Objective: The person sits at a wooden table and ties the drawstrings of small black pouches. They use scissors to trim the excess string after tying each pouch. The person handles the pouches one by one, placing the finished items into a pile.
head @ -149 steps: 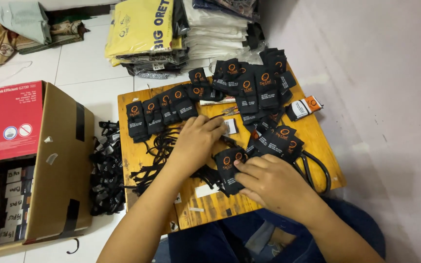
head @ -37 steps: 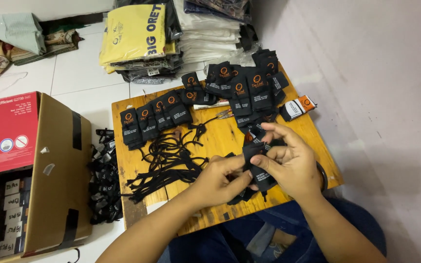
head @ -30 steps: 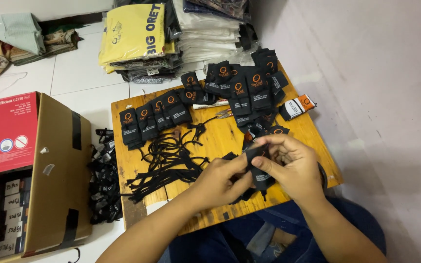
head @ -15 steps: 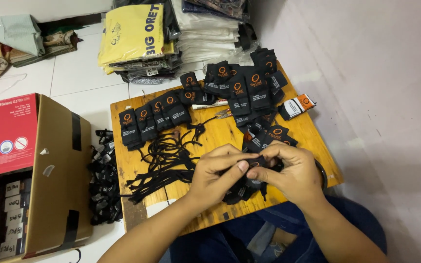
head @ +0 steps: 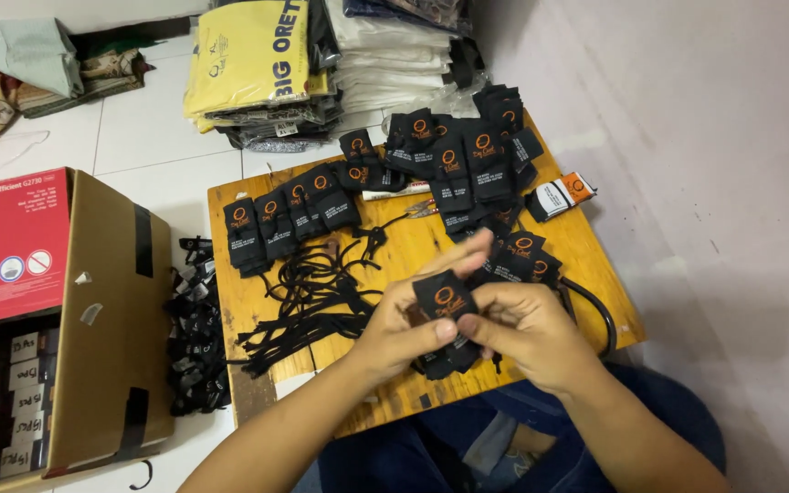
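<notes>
Between your hands, above the counter (head: 586, 274), sits a black tag (head: 443, 297); left hand (head: 404, 324) and right hand (head: 527, 329) both pinch it.

Bare wood open on the desk (head: 586, 274) along the right edge and the near left corner. Far half crowded by rows of black tags (head: 454, 164); tangled black cords (head: 308, 301) across the left middle. Cardboard box (head: 107, 310) walling off the left, folded clothes (head: 312, 64) stacked beyond the far edge.
</notes>
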